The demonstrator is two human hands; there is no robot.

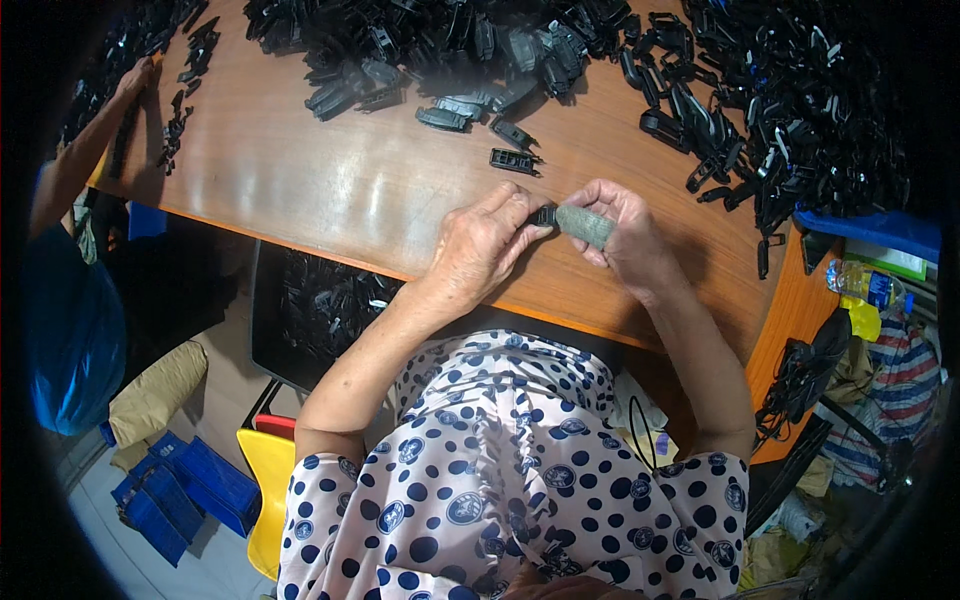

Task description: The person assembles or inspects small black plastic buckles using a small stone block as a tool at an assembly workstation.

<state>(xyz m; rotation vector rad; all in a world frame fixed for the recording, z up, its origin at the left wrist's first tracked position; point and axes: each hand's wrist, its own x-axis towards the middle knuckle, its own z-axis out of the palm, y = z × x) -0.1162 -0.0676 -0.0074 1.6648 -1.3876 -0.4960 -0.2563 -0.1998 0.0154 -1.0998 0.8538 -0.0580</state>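
Observation:
Between the thumb and fingers of my left hand point(482, 240) is a small black plastic piece point(543, 215), mostly covered by the fingertips. My right hand point(637, 240) meets it from the other side with bent fingers. A rounded grey-green cover point(585, 227) with a fabric-like look lies on this hand, seemingly around the thumb, and its tip presses at the piece's right end. Just beyond my hands a black rectangular plastic part point(514, 161) rests on the wooden table point(330, 190). Another dark part point(512, 133) lies slightly farther off.
A large heap of black plastic parts point(450, 40) covers the table's far side, with a second heap point(820, 120) at the right. At the far left, another person's arm point(110, 130) reaches over more parts. Below the table edge stands a dark bin point(265, 350) of parts, near a yellow chair point(262, 500).

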